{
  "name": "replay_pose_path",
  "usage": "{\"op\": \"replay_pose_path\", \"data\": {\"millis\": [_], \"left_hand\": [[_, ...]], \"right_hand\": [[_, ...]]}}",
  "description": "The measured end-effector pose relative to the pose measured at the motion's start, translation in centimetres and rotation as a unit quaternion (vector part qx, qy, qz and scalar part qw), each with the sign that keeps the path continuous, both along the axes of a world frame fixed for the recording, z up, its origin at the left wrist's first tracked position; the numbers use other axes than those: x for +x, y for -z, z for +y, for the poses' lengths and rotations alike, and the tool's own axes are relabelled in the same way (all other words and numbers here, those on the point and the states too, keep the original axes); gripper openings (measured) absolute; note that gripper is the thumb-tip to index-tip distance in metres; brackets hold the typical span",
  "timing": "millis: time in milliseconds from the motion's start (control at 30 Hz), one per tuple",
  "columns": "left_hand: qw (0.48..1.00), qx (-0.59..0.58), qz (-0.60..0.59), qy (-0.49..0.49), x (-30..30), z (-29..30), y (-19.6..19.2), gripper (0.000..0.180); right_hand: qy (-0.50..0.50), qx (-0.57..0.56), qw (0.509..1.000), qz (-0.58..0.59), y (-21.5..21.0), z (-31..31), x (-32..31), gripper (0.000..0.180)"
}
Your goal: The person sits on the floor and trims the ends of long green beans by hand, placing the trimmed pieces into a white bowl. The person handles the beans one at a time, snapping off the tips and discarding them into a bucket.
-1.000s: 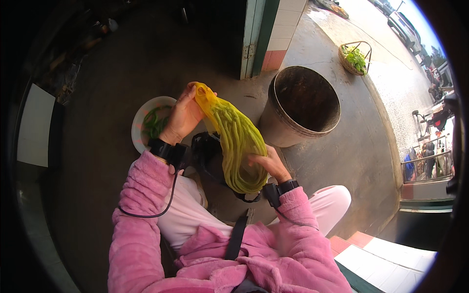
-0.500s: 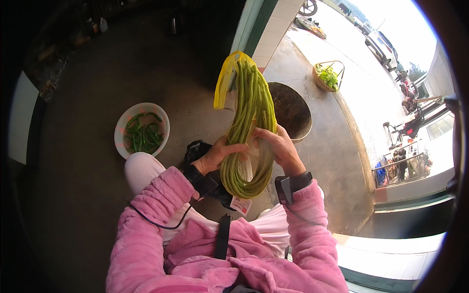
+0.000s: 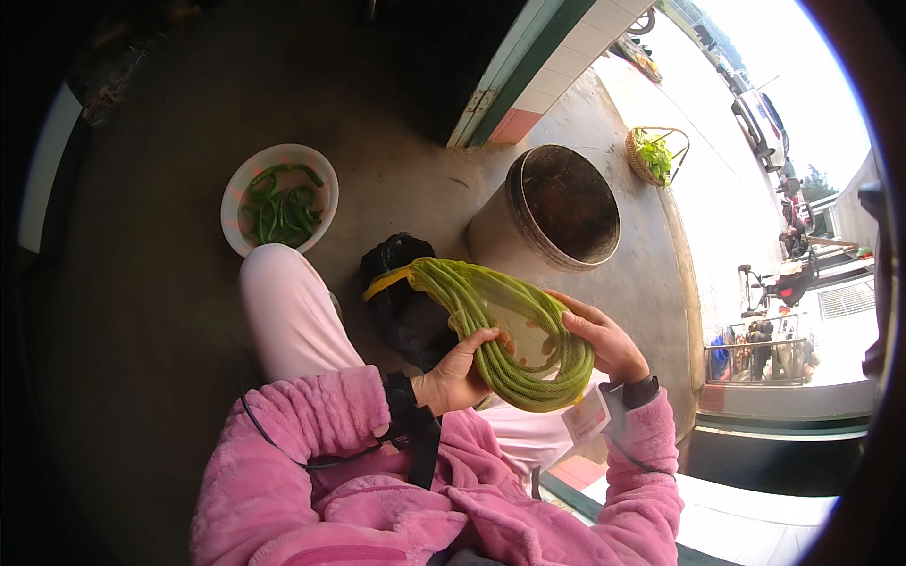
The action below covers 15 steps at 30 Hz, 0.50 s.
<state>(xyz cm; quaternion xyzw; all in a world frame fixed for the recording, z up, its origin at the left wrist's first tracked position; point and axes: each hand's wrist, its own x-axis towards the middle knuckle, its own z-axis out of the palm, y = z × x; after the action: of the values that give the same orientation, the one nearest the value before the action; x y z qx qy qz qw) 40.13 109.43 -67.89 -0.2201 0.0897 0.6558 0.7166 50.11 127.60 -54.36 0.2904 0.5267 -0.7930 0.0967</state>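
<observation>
A looped bundle of long green beans [image 3: 491, 288] in a yellow mesh net hangs between my hands above my lap. My left hand [image 3: 458, 375] grips the lower left of the loop, its thumb on top. On the right side, my right hand [image 3: 604, 341] has its fingers round the back of the beans and its thumb in front. The gathered yellow end of the net points left, over a black plastic bag [image 3: 389, 253] on the floor. A pale printed tag [image 3: 587, 415] dangles near my right wrist.
A whitish bucket [image 3: 495, 226] with a dirty inside stands ahead. By my left knee is a white basin [image 3: 230, 215] of green peppers [image 3: 283, 212]. Farther right sits a wicker basket [image 3: 638, 170] with leafy greens [image 3: 653, 156]. A green door frame [image 3: 528, 71] rises ahead.
The bundle has tipped from upright to lying leftward and moved lower and to the right. My hands went with it, still gripping. More of the bucket and black bag now shows.
</observation>
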Motion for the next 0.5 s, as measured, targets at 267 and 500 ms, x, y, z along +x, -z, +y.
{"op": "replay_pose_path", "data": {"millis": [267, 500], "left_hand": [[0.992, -0.102, 0.018, -0.077, -3.4, 1.3, 11.3, 0.026], [0.980, -0.193, 0.032, -0.033, -5.1, 0.4, 16.8, 0.028]], "right_hand": [[-0.178, 0.200, 0.963, 0.034, 4.9, -0.9, -2.4, 0.080], [-0.276, 0.537, 0.794, 0.071, 8.2, -2.7, -6.4, 0.068]]}}
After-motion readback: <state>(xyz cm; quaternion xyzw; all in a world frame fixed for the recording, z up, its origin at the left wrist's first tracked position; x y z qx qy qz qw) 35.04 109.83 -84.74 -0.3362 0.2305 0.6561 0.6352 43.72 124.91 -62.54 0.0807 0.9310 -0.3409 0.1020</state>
